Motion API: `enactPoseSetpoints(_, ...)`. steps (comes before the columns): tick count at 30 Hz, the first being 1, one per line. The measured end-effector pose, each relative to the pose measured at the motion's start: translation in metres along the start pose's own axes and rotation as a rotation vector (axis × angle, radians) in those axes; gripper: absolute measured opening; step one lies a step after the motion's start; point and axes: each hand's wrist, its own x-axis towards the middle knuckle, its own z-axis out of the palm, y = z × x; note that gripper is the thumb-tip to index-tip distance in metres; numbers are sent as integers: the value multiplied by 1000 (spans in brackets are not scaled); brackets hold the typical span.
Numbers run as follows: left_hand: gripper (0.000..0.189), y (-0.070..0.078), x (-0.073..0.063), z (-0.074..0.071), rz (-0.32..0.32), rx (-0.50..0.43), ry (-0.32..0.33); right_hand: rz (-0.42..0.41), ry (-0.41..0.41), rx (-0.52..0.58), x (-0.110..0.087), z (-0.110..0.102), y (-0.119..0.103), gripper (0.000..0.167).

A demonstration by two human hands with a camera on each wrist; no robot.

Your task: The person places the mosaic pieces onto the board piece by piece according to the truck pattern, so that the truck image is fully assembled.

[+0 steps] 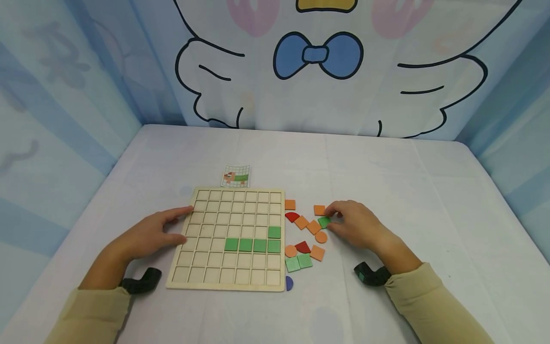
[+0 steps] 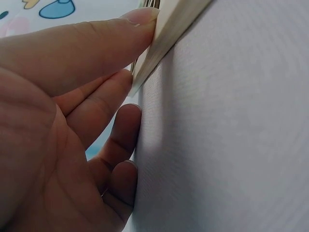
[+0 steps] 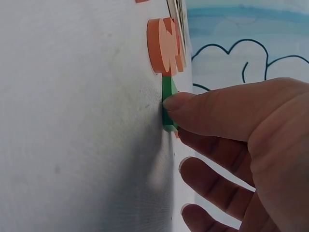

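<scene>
A wooden grid board [image 1: 215,285] lies flat on the table, with several green square tiles [image 1: 246,245] set in its right part. My left hand [image 1: 148,234] touches the board's left edge with thumb and forefinger, both fairly straight and spread apart. In the left wrist view, the thumb and fingertips meet the side of the board [image 2: 161,46]. Right of the board, my right hand [image 1: 358,224] pinches a loose green square tile [image 1: 323,222] by its edge. In the right wrist view, the thumb presses on the green tile [image 3: 167,89], which is still at table level.
Between board and right hand lie orange squares [image 1: 317,252], orange discs [image 1: 321,237], red wedge pieces [image 1: 302,247] and two more green tiles [image 1: 305,260]. A blue piece [image 1: 290,283] sits at the board's lower right corner. Behind the board is a small picture card [image 1: 235,176].
</scene>
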Motion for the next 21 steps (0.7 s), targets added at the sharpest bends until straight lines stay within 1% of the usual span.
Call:
enactPoseSetpoints(10,77,1,0,0,3,15,-1,5,-6,-6,0,0,0,22)
enactPoseSetpoints(21,75,2,0,-1,7,-1,-1,-10,-2,16,0,3,-2,25)
